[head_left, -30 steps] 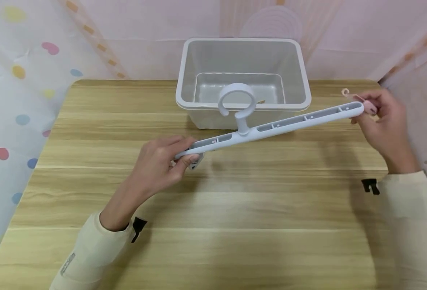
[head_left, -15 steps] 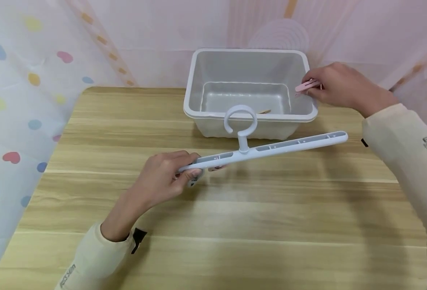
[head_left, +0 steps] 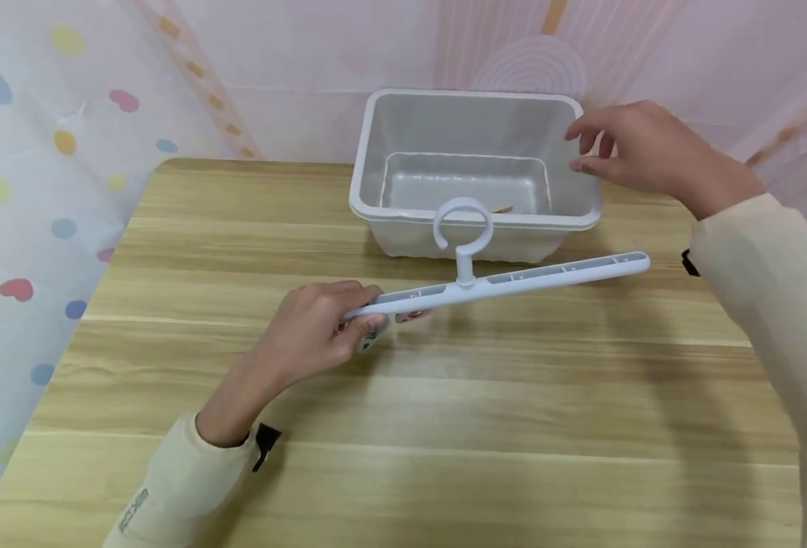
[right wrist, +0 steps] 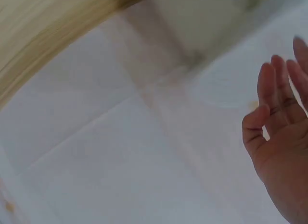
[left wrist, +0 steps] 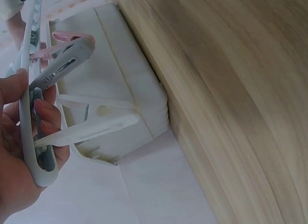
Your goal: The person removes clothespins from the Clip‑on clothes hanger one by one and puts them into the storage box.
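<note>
My left hand [head_left: 310, 327] grips the left end of a white plastic clothes hanger [head_left: 547, 278], its round hook pointing up. In the left wrist view, a white clothespin [left wrist: 96, 128], a grey clothespin [left wrist: 70, 60] and a pink clothespin [left wrist: 72, 36] hang from the hanger bar near those fingers. My right hand [head_left: 650, 152] hovers over the right rim of a pale grey plastic bin [head_left: 403, 237], fingers loosely spread and holding nothing. A small brown piece [head_left: 502, 209] lies inside the bin; its front wall hides part of the floor.
The bin stands at the back of the wood-grain table [head_left: 444, 472], close to a patterned pink-white backdrop [head_left: 307, 46]. Black clips stick out from both sleeve cuffs. The hanger's right half extends in front of the bin.
My right hand moved from the hanger's right end to the bin with a pink clothespin, then let it go; its fingers have parted. The hanger's right end has dropped lower.
</note>
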`<action>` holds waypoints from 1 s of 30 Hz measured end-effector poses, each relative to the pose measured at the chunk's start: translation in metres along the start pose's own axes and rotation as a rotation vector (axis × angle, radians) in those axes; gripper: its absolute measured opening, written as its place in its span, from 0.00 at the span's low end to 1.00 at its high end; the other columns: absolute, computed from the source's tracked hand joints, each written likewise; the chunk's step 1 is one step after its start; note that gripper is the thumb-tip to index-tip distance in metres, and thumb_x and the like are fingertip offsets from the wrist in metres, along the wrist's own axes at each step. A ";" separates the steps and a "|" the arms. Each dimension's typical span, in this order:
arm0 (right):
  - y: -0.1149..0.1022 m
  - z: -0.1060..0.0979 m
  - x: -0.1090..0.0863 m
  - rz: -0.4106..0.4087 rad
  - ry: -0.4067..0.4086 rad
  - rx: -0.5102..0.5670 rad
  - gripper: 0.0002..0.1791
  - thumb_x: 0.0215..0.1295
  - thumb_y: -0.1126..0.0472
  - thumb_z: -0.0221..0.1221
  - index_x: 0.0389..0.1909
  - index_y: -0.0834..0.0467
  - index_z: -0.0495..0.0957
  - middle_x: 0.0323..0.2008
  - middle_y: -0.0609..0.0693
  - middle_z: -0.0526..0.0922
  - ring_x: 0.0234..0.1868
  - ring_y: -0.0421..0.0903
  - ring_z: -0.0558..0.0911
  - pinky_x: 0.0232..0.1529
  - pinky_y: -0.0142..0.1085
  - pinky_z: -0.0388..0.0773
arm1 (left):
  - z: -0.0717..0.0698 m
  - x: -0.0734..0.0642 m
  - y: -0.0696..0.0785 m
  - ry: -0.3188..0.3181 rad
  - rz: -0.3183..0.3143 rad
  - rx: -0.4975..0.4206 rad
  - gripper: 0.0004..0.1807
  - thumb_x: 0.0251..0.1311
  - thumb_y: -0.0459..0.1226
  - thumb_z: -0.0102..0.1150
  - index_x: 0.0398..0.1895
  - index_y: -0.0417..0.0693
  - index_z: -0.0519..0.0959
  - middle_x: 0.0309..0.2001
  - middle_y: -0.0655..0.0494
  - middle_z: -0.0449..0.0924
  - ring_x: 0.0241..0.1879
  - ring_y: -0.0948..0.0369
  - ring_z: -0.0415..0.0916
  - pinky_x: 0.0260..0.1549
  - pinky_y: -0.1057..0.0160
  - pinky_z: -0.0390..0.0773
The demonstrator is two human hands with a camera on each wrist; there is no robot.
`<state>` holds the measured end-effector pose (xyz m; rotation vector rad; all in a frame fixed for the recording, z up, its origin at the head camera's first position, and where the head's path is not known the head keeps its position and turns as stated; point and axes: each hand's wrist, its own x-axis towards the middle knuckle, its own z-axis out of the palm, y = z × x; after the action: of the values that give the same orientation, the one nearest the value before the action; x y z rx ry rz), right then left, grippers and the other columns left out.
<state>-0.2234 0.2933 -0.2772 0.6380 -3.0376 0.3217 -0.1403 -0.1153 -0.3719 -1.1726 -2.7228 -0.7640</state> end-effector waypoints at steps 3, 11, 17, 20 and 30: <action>-0.018 0.004 -0.019 -0.115 0.140 0.050 0.14 0.65 0.66 0.66 0.51 0.63 0.83 0.36 0.57 0.89 0.34 0.42 0.81 0.35 0.25 0.70 | -0.001 0.003 -0.001 0.005 0.008 0.002 0.09 0.65 0.40 0.65 0.29 0.51 0.76 0.21 0.62 0.68 0.19 0.67 0.60 0.19 0.68 0.59; -0.077 0.042 -0.056 -0.328 0.138 0.083 0.14 0.65 0.63 0.66 0.51 0.62 0.83 0.44 0.52 0.89 0.42 0.50 0.87 0.46 0.49 0.81 | -0.005 0.008 -0.002 0.018 -0.017 0.005 0.07 0.66 0.40 0.65 0.40 0.46 0.84 0.25 0.58 0.77 0.21 0.64 0.66 0.23 0.65 0.67; -0.095 0.065 -0.068 -0.162 0.023 -0.013 0.30 0.71 0.48 0.62 0.68 0.59 0.73 0.59 0.54 0.83 0.63 0.55 0.80 0.64 0.54 0.69 | -0.007 0.012 -0.003 0.035 -0.038 0.001 0.08 0.66 0.39 0.64 0.43 0.46 0.86 0.27 0.57 0.80 0.21 0.64 0.66 0.22 0.64 0.66; -0.097 0.074 -0.068 -0.168 0.094 -0.063 0.31 0.71 0.46 0.60 0.67 0.61 0.74 0.56 0.54 0.85 0.59 0.56 0.82 0.60 0.52 0.71 | -0.008 0.012 -0.002 0.044 -0.042 0.014 0.08 0.66 0.39 0.64 0.43 0.47 0.86 0.27 0.58 0.80 0.21 0.64 0.66 0.22 0.64 0.66; -0.093 0.091 -0.067 -0.241 0.346 -0.155 0.19 0.68 0.46 0.61 0.43 0.60 0.79 0.30 0.51 0.79 0.34 0.51 0.77 0.40 0.44 0.72 | -0.007 0.016 0.000 0.060 -0.040 0.050 0.05 0.64 0.41 0.65 0.40 0.50 0.84 0.24 0.59 0.75 0.19 0.64 0.63 0.18 0.65 0.62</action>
<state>-0.1228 0.2175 -0.3526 0.8284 -2.5942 0.1653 -0.1525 -0.1083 -0.3616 -1.0697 -2.7075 -0.7187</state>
